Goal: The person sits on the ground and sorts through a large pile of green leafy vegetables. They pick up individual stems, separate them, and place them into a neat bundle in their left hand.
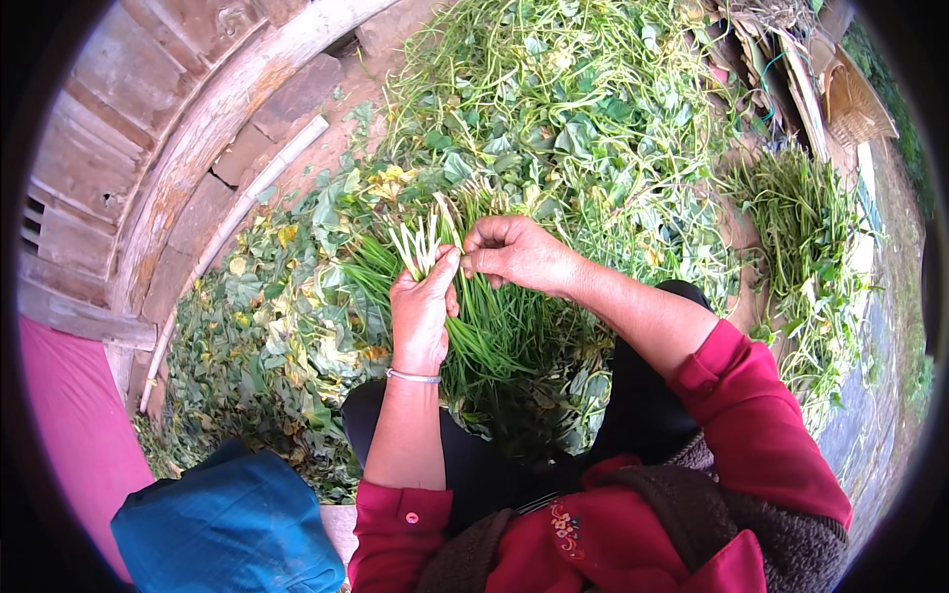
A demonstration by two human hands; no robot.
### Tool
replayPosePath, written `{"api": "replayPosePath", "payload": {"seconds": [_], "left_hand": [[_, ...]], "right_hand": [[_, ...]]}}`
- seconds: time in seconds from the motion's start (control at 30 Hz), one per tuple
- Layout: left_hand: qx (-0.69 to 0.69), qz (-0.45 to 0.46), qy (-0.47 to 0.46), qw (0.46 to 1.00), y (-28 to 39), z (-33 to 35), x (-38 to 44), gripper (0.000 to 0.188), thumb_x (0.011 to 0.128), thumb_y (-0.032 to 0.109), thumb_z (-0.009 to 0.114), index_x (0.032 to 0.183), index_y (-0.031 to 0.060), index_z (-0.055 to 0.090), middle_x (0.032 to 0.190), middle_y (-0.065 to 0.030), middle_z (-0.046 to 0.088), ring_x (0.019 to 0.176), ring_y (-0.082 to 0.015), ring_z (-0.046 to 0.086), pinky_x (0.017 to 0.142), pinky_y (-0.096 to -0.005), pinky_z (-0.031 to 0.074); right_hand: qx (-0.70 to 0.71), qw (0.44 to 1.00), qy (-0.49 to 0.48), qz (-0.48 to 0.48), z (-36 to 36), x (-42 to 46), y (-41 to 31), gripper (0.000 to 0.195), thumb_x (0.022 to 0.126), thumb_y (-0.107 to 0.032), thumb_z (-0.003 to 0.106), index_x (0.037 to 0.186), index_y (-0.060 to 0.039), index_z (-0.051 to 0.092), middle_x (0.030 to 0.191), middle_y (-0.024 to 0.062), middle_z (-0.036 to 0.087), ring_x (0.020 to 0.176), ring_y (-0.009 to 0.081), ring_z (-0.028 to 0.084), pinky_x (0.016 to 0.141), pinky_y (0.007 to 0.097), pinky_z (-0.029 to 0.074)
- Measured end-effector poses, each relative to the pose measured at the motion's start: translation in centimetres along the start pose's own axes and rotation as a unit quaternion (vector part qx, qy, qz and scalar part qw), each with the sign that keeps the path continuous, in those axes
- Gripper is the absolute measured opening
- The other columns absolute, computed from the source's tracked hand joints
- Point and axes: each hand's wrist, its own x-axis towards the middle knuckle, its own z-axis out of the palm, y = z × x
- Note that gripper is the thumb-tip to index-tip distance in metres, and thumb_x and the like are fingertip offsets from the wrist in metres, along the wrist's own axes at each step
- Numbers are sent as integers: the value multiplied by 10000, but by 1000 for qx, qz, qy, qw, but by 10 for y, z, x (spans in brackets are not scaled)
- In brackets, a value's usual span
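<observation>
My left hand [422, 311] is closed around a small bunch of green stalks with white ends [417, 244], likely garlic chives or a similar leafy allium. The pale ends point up and away from me, and the green leaves hang below the fist. Close beside it, my right hand [515, 256] pinches a single stalk [449, 219] between thumb and fingertips. Under both hands lies a larger heap of the same long green leaves [511, 341], partly hidden by the hands and wrists.
Cut leafy vines [549, 96] cover the ground ahead and to the left. Another pile of stems [801, 222] lies at the right. A pale pole [237, 207] runs along stones beside a wooden wall [104, 148]. Blue cloth [230, 526] sits at lower left; a woven basket [856, 104] stands upper right.
</observation>
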Motion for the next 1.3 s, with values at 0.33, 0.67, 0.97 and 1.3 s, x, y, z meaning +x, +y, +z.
{"api": "replayPosePath", "payload": {"seconds": [0.33,0.67,0.97,1.3], "left_hand": [[29,-25,-39,999,-2,4,1,138,849,110,595,949,21,562,622,6,511,422,-48,394,371,-199,322],[48,-46,-79,995,-3,-2,2,165,863,134,579,979,18,555,750,-64,601,431,-37,408,377,-177,330],[21,-56,-81,995,4,1,1,142,871,158,566,956,45,554,747,-35,580,439,-39,386,384,-183,324],[-21,-135,-128,982,2,2,0,181,887,196,537,993,49,553,762,-15,576,453,-23,375,420,-182,326]], "right_hand": [[-12,998,44,-40,-13,-2,-7,147,818,-195,653,860,-60,616,715,-29,570,619,43,500,531,201,425],[54,987,153,3,-48,-1,-27,138,774,-117,633,861,-18,593,664,1,561,533,64,478,484,207,390],[-480,822,303,-33,-120,-5,1,229,715,-216,612,885,-71,662,842,115,660,800,264,632,782,329,489],[-4,999,-37,28,-32,-6,-14,169,808,-158,662,944,-62,636,792,-19,638,621,46,510,542,195,413]]}}
